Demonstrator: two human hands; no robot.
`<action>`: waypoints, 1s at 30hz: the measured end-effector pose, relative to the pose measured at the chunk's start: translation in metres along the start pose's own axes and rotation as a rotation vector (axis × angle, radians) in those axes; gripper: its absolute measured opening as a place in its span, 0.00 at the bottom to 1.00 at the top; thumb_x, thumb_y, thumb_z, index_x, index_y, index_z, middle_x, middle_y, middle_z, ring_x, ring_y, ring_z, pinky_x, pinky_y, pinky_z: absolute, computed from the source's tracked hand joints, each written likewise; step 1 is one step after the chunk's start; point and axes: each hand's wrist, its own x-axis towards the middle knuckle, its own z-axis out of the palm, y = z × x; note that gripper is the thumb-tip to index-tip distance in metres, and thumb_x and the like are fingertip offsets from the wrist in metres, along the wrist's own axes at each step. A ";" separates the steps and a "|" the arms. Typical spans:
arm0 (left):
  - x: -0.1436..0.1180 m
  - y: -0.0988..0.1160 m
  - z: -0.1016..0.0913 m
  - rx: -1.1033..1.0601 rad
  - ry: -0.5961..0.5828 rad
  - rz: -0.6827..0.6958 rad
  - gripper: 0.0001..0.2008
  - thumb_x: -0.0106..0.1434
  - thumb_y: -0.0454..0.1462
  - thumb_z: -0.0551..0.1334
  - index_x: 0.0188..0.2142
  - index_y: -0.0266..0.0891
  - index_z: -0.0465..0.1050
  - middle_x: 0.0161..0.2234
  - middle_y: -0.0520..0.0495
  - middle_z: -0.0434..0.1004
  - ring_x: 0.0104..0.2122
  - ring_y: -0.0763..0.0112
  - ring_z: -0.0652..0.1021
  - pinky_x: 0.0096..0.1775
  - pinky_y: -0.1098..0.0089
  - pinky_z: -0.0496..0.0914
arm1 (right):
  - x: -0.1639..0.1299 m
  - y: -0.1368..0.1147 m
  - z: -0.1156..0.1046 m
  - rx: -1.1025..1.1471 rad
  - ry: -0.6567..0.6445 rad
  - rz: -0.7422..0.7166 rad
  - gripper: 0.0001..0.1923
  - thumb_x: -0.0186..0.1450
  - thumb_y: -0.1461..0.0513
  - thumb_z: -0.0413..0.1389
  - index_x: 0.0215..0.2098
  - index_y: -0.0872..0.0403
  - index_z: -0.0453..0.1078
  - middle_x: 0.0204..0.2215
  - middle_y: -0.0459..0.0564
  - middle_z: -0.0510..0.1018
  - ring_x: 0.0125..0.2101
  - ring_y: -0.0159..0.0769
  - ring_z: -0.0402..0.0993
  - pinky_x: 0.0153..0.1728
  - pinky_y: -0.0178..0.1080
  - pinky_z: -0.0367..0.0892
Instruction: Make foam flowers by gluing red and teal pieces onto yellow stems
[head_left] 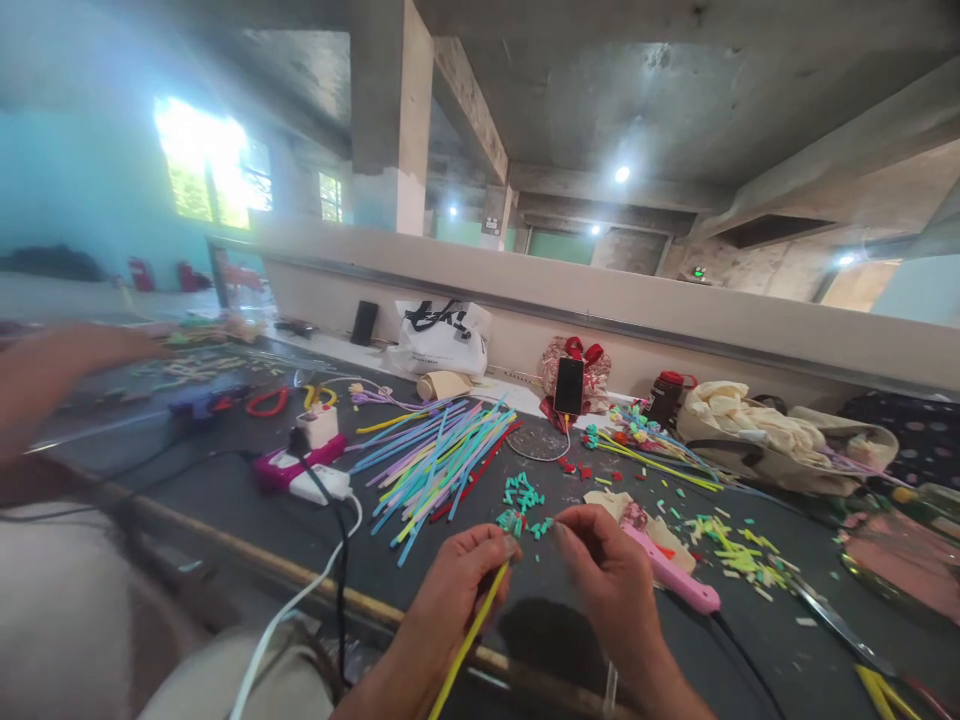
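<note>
Yellow stem (470, 640) slants forward-right in left grip (466, 572).

On the flat dark-grey tabletop (547, 620), the long thin multicoloured fuzzy stems (450, 460) lie right of the white-and-magenta plastic power strip (289, 473) and before the white plastic bag (442, 340). Right of them, before the upright black rectangular phone (569, 386), lie small teal cut pieces (523, 492); farther right, the pink plastic-handled tool (679, 573), then small yellow-green cut pieces (739, 553).
</note>
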 end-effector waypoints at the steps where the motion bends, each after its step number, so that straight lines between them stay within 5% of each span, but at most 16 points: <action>1: 0.000 0.000 0.000 0.005 -0.001 0.005 0.07 0.47 0.38 0.58 0.19 0.37 0.64 0.07 0.60 0.58 0.06 0.86 0.52 0.11 0.80 0.43 | 0.002 -0.001 -0.004 -0.023 -0.009 -0.082 0.04 0.58 0.62 0.50 0.28 0.55 0.65 0.20 0.43 0.67 0.19 0.27 0.62 0.19 0.29 0.58; 5: -0.001 -0.001 0.001 0.021 -0.032 0.011 0.08 0.47 0.37 0.57 0.16 0.38 0.60 0.06 0.59 0.58 0.06 0.86 0.52 0.11 0.80 0.43 | 0.014 -0.004 -0.014 -0.156 -0.157 -0.434 0.08 0.58 0.66 0.50 0.35 0.53 0.68 0.28 0.47 0.72 0.27 0.29 0.68 0.27 0.30 0.63; 9: -0.003 -0.002 0.001 0.061 -0.009 -0.001 0.08 0.46 0.36 0.56 0.15 0.38 0.58 0.06 0.60 0.57 0.06 0.86 0.52 0.12 0.80 0.43 | 0.023 -0.006 -0.015 -0.337 -0.310 -0.565 0.12 0.60 0.65 0.48 0.40 0.50 0.69 0.31 0.49 0.72 0.29 0.29 0.71 0.30 0.30 0.65; 18: -0.007 0.002 0.002 0.070 -0.055 -0.012 0.09 0.45 0.37 0.57 0.14 0.38 0.58 0.06 0.59 0.57 0.06 0.85 0.53 0.11 0.79 0.43 | 0.021 -0.008 -0.011 -0.416 -0.356 -0.556 0.10 0.61 0.64 0.47 0.36 0.51 0.70 0.31 0.49 0.71 0.30 0.28 0.70 0.30 0.30 0.64; 30: -0.001 -0.003 -0.007 -0.154 -0.293 -0.208 0.06 0.48 0.37 0.55 0.20 0.36 0.65 0.06 0.59 0.58 0.05 0.84 0.53 0.09 0.80 0.44 | 0.022 -0.006 -0.012 -0.262 -0.317 -0.547 0.09 0.59 0.64 0.50 0.32 0.51 0.72 0.30 0.49 0.71 0.29 0.28 0.70 0.29 0.30 0.65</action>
